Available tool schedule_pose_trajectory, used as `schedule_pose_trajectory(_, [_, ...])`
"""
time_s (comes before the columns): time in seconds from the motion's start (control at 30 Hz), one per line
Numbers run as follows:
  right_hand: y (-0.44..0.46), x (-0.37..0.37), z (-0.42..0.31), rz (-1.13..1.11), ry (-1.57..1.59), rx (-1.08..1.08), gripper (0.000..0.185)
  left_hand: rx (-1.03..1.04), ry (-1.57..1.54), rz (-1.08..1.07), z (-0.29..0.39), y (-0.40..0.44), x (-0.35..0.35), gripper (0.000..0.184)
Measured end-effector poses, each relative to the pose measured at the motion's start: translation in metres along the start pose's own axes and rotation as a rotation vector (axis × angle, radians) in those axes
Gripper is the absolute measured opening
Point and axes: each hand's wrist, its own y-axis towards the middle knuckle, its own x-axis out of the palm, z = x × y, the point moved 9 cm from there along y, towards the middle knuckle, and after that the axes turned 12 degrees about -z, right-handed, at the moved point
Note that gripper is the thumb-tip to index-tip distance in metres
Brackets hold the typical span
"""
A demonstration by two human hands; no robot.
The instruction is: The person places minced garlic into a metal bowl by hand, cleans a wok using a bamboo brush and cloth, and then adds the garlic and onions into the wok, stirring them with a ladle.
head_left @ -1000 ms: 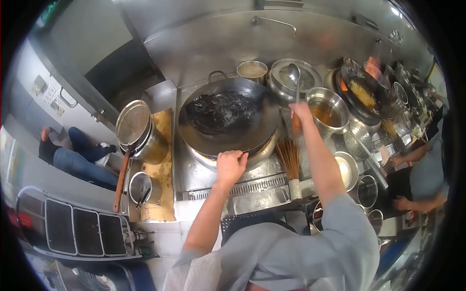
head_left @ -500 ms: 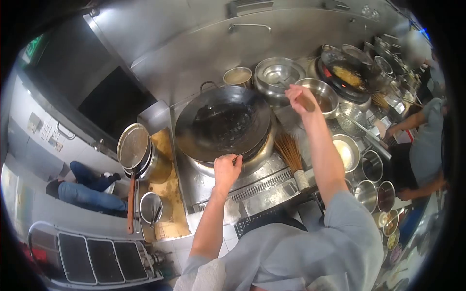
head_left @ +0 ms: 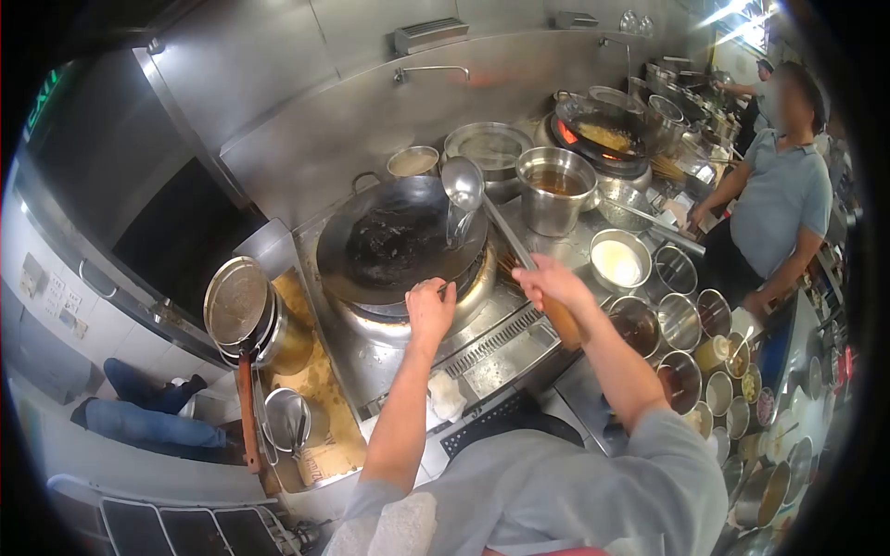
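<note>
My left hand (head_left: 430, 310) is closed on the near rim of a large dark wok (head_left: 385, 246), which sits tilted on a round metal burner ring. Dark, shiny liquid lies in the wok's bowl. My right hand (head_left: 553, 283) grips the wooden handle of a metal ladle (head_left: 464, 183). The ladle's bowl hangs over the right side of the wok, and clear liquid pours from it. Behind and to the right stand a wide metal pot (head_left: 489, 146) and a steel pot of brown liquid (head_left: 556, 190).
At the left, a strainer (head_left: 237, 301) rests on a pot beside a small metal container (head_left: 286, 419). To the right are a bowl of white stuff (head_left: 619, 261), several metal bowls and a second wok (head_left: 601, 130) with yellowish food. A co-worker (head_left: 779, 204) stands there.
My right hand has come from the pots at the back toward me, bringing the ladle over the wok, where it pours. My left hand keeps the wok's rim. The view has turned right.
</note>
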Motion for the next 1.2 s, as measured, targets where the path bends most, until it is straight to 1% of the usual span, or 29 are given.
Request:
schedule_pose_trajectory(0.03, [-0.006, 0.008, 0.003, 0.013, -0.033, 0.001, 0.018, 0.006, -0.014, -0.002, 0.004, -0.003, -0.004, 0.017])
schedule_pose_trajectory(0.1, [-0.013, 0.021, 0.003, 0.032, -0.105, -0.011, 0.018, 0.136, -0.002, 0.208, 0.04, -0.02, -0.034, 0.021])
schedule_pose_trajectory(0.13, [-0.002, 0.024, 0.015, -0.001, -0.025, -0.057, 0.022, 0.197, 0.005, 0.31, 0.058, -0.035, -0.047, 0.024])
schedule_pose_trajectory(0.17, [0.006, 0.026, 0.026, -0.033, 0.1, -0.077, 0.022, 0.203, -0.058, 0.239, 0.06, -0.043, -0.043, 0.027])
schedule_pose_trajectory(0.23, [0.023, 0.043, 0.027, -0.095, 0.348, -0.119, 0.022, -0.035, -0.47, -0.094, 0.047, -0.06, -0.011, 0.027])
schedule_pose_trajectory(0.27, [0.035, 0.049, 0.033, -0.111, 0.394, -0.141, 0.023, -0.161, -0.787, -0.257, 0.044, -0.067, 0.006, 0.027])
schedule_pose_trajectory(0.3, [0.041, 0.057, 0.038, -0.062, 0.453, -0.108, 0.023, -0.295, -1.101, -0.422, 0.047, -0.081, 0.024, 0.026])
schedule_pose_trajectory(0.33, [0.041, 0.075, 0.032, -0.069, 0.515, -0.138, 0.022, -0.44, -1.416, -0.586, 0.056, -0.1, 0.04, 0.026])
schedule_pose_trajectory(0.37, [0.04, 0.091, 0.024, -0.079, 0.578, -0.169, 0.021, -0.444, -1.591, -0.568, 0.063, -0.105, 0.038, 0.026])
schedule_pose_trajectory(0.43, [0.041, 0.113, 0.021, -0.109, 0.495, -0.158, 0.021, -0.426, -1.935, -0.509, 0.078, -0.106, 0.032, 0.026])
schedule_pose_trajectory(0.47, [0.04, 0.119, 0.023, -0.123, 0.453, -0.157, 0.021, -0.615, -2.112, -0.341, 0.072, -0.108, 0.035, 0.023])
schedule_pose_trajectory(0.5, [0.039, 0.127, 0.026, -0.217, 0.407, -0.163, 0.025, -0.474, -2.246, -0.379, 0.076, -0.102, 0.027, 0.023])
schedule_pose_trajectory(0.57, [0.046, 0.131, 0.044, -0.325, 0.263, -0.087, 0.032, -0.177, -2.495, -0.488, 0.075, -0.096, 0.002, 0.024])
schedule_pose_trajectory(0.6, [0.046, 0.129, 0.042, -0.459, 0.036, -0.115, 0.039, -0.261, -2.378, -0.437, 0.066, -0.099, -0.006, 0.025])
schedule_pose_trajectory(0.63, [0.045, 0.11, 0.039, -0.482, -0.048, -0.083, 0.04, -0.339, -2.26, -0.398, 0.058, -0.103, -0.014, 0.027])
schedule_pose_trajectory(0.7, [0.04, 0.065, 0.03, -0.516, -0.211, -0.02, 0.043, -0.518, -1.633, -0.349, 0.022, -0.123, -0.019, 0.03])
schedule_pose_trajectory(0.73, [0.041, 0.024, 0.024, -0.258, -0.536, -0.034, 0.046, -0.52, -1.461, -0.344, 0.011, -0.131, -0.022, 0.036])
schedule_pose_trajectory(0.77, [0.045, -0.02, 0.035, -0.058, -0.903, -0.122, 0.041, -0.512, -1.288, -0.334, 0.001, -0.138, -0.025, 0.042])
schedule_pose_trajectory(0.8, [0.034, -0.052, 0.047, 0.077, -1.094, 0.042, 0.042, -0.532, -1.197, -0.317, -0.007, -0.145, -0.028, 0.04])
schedule_pose_trajectory(0.87, [0.026, -0.108, 0.107, 0.015, -1.281, 0.337, 0.048, -0.574, -1.01, -0.266, -0.024, -0.156, -0.039, 0.037])
schedule_pose_trajectory(0.97, [0.004, -0.134, 0.166, -0.074, -1.161, 0.522, 0.068, -0.673, -0.809, -0.24, -0.044, -0.164, -0.051, 0.037])
schedule_pose_trajectory(1.0, [0.003, -0.139, 0.173, -0.041, -1.06, 0.534, 0.076, -0.688, -0.785, -0.254, -0.047, -0.164, -0.053, 0.031])
schedule_pose_trajectory(1.07, [0.0, -0.138, 0.188, 0.008, -0.863, 0.563, 0.094, -0.715, -0.83, -0.247, -0.05, -0.161, -0.056, 0.033])
schedule_pose_trajectory(1.1, [-0.004, -0.13, 0.18, -0.012, -0.896, 0.575, 0.099, -0.734, -0.855, -0.239, -0.05, -0.158, -0.057, 0.035])
schedule_pose_trajectory(1.17, [-0.008, -0.113, 0.163, -0.068, -0.971, 0.599, 0.109, -0.714, -0.992, -0.223, -0.044, -0.146, -0.053, 0.032])
schedule_pose_trajectory(1.2, [-0.004, -0.115, 0.17, -0.063, -0.943, 0.615, 0.11, -0.725, -1.095, -0.199, -0.04, -0.142, -0.051, 0.031])
